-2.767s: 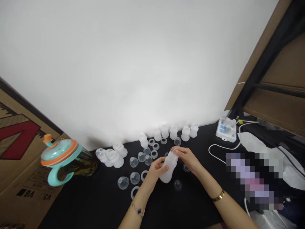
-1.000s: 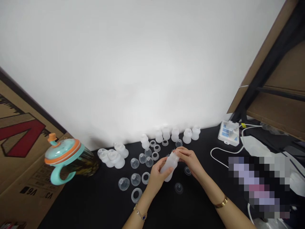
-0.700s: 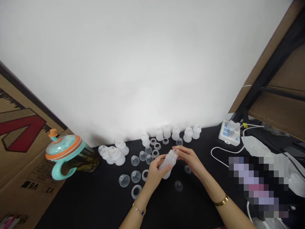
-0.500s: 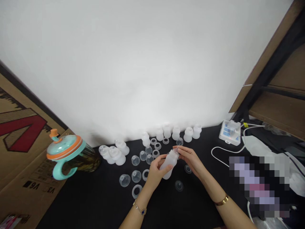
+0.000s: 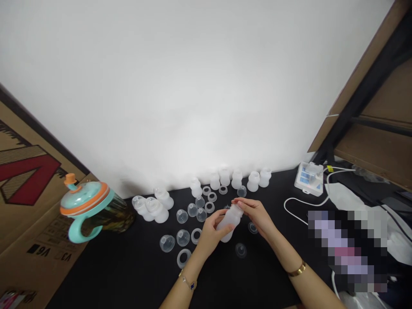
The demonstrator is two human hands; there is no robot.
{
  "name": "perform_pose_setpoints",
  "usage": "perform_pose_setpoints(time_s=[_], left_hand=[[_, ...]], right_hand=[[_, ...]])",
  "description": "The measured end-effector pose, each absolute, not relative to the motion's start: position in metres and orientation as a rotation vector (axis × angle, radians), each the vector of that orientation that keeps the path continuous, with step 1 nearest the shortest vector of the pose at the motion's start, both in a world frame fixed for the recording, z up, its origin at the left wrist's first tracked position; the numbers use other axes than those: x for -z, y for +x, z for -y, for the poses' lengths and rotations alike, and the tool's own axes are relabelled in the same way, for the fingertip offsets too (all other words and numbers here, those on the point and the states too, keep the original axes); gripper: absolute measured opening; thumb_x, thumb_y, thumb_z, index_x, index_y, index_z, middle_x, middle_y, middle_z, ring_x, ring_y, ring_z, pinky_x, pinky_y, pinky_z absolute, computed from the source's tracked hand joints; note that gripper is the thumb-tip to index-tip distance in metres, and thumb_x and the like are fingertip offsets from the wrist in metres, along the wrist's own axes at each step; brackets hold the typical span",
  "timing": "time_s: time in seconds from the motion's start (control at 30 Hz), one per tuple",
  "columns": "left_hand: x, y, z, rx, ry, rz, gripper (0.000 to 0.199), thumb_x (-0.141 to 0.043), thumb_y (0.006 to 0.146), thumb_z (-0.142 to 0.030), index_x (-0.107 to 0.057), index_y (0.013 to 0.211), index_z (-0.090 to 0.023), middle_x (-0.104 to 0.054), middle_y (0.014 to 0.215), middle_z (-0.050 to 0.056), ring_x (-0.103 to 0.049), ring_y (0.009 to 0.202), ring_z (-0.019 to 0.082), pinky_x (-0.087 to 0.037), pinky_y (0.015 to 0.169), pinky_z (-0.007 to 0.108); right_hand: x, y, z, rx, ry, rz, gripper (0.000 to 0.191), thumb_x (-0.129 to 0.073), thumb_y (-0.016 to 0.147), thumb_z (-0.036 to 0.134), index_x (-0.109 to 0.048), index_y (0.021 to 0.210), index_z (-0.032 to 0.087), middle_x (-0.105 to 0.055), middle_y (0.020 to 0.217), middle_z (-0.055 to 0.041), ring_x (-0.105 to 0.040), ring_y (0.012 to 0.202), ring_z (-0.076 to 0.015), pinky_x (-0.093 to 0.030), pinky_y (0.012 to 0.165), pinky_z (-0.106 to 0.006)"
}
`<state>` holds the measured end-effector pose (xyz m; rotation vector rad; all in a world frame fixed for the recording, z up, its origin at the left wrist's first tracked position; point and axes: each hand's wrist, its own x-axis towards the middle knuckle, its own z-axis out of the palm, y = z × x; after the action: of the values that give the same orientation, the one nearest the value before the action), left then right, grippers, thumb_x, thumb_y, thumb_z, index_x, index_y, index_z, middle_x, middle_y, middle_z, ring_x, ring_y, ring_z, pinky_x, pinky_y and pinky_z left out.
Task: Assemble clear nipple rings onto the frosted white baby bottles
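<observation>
My left hand (image 5: pixel 210 234) is wrapped round the body of a frosted white baby bottle (image 5: pixel 229 224), which tilts up to the right above the black table. At the bottle's upper end, my right hand (image 5: pixel 254 212) closes its fingers on the top; they hide most of the part there. A clear flat disc (image 5: pixel 240 250) lies below the bottle, and another clear disc (image 5: pixel 252 227) is under my right wrist. To the left are clear domed caps (image 5: pixel 183 237) and translucent rings (image 5: pixel 184 258).
Several white bottles (image 5: pixel 253 181) stand along the wall, with three capped ones (image 5: pixel 156 210) at left. A large jug (image 5: pixel 93 210) with a turquoise and orange lid stands farther left by a cardboard box (image 5: pixel 28 180). At right are a power strip (image 5: pixel 309 178) and a white cable (image 5: pixel 294 199).
The fingers of my right hand have closed down over the bottle's top, covering the clear piece seen there before. My left hand keeps its hold on the bottle.
</observation>
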<state>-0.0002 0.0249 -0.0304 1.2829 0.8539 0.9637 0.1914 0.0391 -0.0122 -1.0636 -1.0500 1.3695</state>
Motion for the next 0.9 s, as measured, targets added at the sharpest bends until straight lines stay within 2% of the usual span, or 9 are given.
perform_pose_setpoints(time_s=[0.3, 0.67, 0.9], left_hand=[[0.0356, 0.0047, -0.0242, -0.983, 1.301, -0.892, 0.049, -0.079, 0.073, -0.034, -0.064, 0.116, -0.017, -0.075, 0.106, 0.01, -0.07, 0.095, 0.027, -0.052, 0.082, 0.033], [0.0359, 0.0059, -0.0228, -0.999, 1.348, -0.938, 0.048, -0.077, 0.074, -0.03, -0.063, 0.118, -0.017, -0.074, 0.111, 0.01, -0.068, 0.103, 0.028, -0.051, 0.088, 0.036], [0.0375, 0.0054, -0.022, -0.99, 1.394, -0.977, 0.049, -0.077, 0.075, -0.032, -0.062, 0.119, -0.017, -0.074, 0.11, 0.01, -0.068, 0.101, 0.028, -0.051, 0.087, 0.035]], right_hand=[[0.0099, 0.1874, -0.0375, -1.263, -1.106, 1.026, 0.036, -0.081, 0.069, 0.05, -0.081, 0.092, 0.022, -0.078, 0.098, -0.01, -0.067, 0.103, -0.0346, -0.053, 0.087, -0.044], [0.0104, 0.1844, -0.0375, -1.199, -1.13, 1.034, 0.032, -0.082, 0.068, 0.049, -0.082, 0.087, 0.023, -0.078, 0.096, -0.0091, -0.069, 0.097, -0.0336, -0.052, 0.086, -0.044], [0.012, 0.1839, -0.038, -1.186, -1.129, 1.041, 0.033, -0.082, 0.068, 0.049, -0.082, 0.087, 0.023, -0.079, 0.096, -0.0087, -0.069, 0.095, -0.0326, -0.053, 0.086, -0.044]])
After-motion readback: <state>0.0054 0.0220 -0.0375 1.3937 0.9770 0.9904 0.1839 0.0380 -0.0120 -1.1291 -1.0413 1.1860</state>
